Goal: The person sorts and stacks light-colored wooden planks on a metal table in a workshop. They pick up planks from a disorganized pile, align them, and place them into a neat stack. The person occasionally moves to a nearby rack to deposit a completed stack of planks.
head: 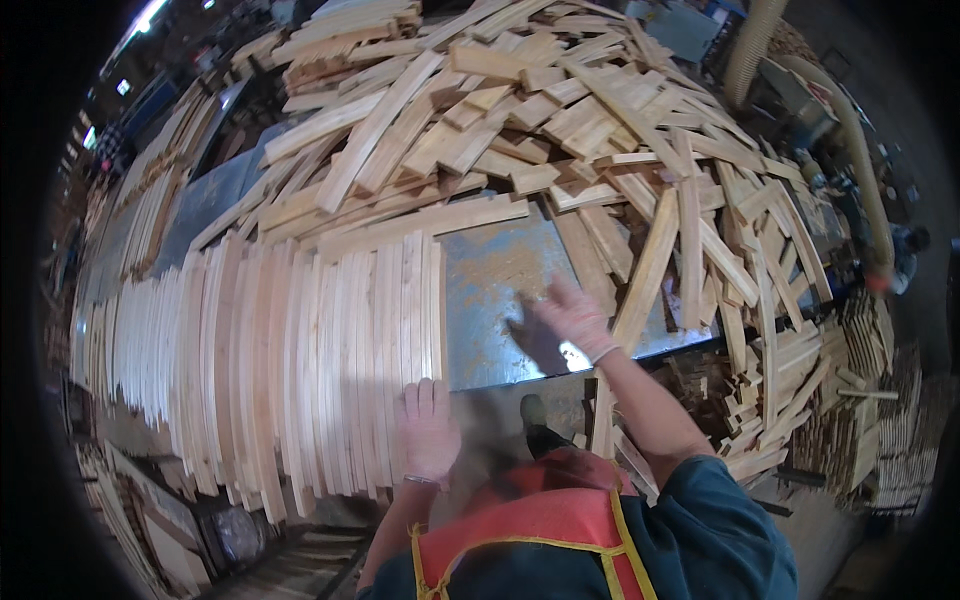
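Observation:
My left hand (430,439), in a pale glove, lies against the right end of a row of upright-edged wooden strips (352,322); its fingers rest on the last strips near their lower ends. To the right, my right hand (571,316), gloved and slightly blurred, is over the bare metal tabletop (502,281), fingers spread and holding nothing; its shadow falls beside it. One long board (649,277) slopes down to the table's front edge, just right of that hand. A large heap of loose wooden boards (540,112) covers the back of the table.
Stacked wood (780,382) stands at the right beyond the table's edge. At the far left lie more long strips (157,187). A ribbed duct hose (855,150) hangs at the upper right, near another person (906,259). Sawdust covers part of the metal.

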The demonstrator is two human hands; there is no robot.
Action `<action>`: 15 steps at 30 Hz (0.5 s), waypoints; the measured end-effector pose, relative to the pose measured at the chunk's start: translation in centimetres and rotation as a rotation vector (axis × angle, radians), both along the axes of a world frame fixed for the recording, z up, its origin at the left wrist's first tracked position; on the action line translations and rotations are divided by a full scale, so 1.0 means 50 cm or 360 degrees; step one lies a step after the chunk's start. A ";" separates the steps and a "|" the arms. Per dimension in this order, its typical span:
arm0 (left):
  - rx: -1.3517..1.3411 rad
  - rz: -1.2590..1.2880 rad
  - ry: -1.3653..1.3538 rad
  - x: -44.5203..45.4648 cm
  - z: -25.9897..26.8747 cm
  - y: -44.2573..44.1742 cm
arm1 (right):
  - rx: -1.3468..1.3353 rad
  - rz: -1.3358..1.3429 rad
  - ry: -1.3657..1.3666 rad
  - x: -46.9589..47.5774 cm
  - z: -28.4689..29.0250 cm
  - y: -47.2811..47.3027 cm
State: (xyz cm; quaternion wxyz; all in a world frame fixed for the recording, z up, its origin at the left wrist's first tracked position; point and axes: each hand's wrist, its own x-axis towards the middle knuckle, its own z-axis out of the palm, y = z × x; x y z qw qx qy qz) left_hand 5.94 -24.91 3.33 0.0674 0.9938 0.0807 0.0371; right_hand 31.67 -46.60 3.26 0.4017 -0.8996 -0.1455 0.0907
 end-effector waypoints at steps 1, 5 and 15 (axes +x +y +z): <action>-0.0013 0.0011 0.0015 -0.006 0.001 0.005 | 0.0452 -0.0109 0.0363 0.011 0.070 -0.043; -0.0044 -0.0006 0.0100 0.010 0.010 -0.006 | -0.0671 -0.1037 -0.0050 0.080 0.029 -0.232; -0.0384 -0.0035 0.0188 0.080 0.069 -0.114 | 0.1667 -0.0900 0.1235 -0.070 -0.062 -0.206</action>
